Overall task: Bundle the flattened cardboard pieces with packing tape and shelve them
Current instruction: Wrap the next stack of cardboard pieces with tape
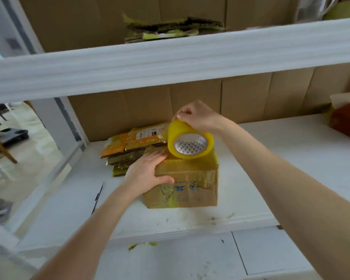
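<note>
A brown stack of flattened cardboard point(188, 182), wrapped in shiny tape, lies on the white shelf board point(271, 158). My left hand point(146, 170) lies over its left top corner, fingers on top and thumb down the front face. A yellow roll of packing tape point(190, 142) stands tilted on the far top edge of the stack. My right hand point(196, 116) pinches the tape at the roll's upper rim. Behind and to the left lies a second pile of flattened pieces point(133, 146) with orange print.
Above runs a white shelf beam point(170, 63), with another taped cardboard bundle point(170, 29) on the upper shelf. A red-brown box point(346, 120) stands at the right end. A thin black pen-like thing point(97, 197) lies at the left. Brown cardboard lines the back.
</note>
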Demonstrator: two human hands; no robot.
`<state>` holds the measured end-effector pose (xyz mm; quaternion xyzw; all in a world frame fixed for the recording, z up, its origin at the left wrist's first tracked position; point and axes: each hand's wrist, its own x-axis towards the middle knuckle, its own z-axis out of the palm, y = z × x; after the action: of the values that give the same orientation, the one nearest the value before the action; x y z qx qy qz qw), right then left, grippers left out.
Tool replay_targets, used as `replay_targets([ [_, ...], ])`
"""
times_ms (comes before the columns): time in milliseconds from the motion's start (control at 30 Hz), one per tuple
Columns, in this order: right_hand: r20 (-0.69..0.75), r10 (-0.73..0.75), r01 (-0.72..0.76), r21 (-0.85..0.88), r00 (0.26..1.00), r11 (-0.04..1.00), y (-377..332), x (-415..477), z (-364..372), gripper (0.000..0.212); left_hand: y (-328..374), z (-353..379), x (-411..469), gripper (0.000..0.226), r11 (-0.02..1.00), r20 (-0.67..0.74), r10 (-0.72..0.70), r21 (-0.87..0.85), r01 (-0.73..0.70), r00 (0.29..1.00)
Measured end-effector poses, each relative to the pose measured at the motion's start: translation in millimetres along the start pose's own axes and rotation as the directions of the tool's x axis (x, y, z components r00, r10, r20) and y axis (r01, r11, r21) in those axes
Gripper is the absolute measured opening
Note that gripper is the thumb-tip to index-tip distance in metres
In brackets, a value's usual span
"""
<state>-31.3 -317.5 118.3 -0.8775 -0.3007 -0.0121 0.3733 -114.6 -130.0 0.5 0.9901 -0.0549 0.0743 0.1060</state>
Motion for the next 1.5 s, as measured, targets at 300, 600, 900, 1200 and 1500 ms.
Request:
replay_targets([
  [300, 0.122, 0.014, 0.013, -0.216, 0.992, 0.976, -9.3, 37.4, 36.6, 0.025, -3.0, -24.8, 29.8, 0.049, 0.512, 0.004, -0.421, -0.825, 0.241, 0.907],
  [600, 0.267, 0.122, -0.146, 0.072, 0.956, 0.987, 37.1, 9.1, 15.6, 0.066, -18.1, -17.1, 31.5, 0.024, 0.548, -0.047, -0.487, -0.794, 0.263, 0.872],
  [900, 0.100, -0.010, -0.002, 0.122, 0.995, 0.993, 38.0, 13.3, 18.6, 0.042, -41.1, -17.1, 19.1, 0.024, 0.367, -0.051, -0.634, -0.898, 0.242, 0.772],
  [1200, 0.141, -0.057, 0.057, 0.004, 0.988, 0.998, 24.9, 22.2, 11.3, 0.045, -64.8, -6.7, 0.5, 0.024, 0.320, -0.019, -0.742, -0.888, 0.330, 0.670],
  [1500, 0.188, -0.058, 0.058, 0.005, 0.980, 0.998, 24.0, 24.8, 19.3, 0.049, -53.2, 38.9, 6.2, 0.030, 0.338, 0.106, -0.729, -0.803, 0.490, 0.676],
])
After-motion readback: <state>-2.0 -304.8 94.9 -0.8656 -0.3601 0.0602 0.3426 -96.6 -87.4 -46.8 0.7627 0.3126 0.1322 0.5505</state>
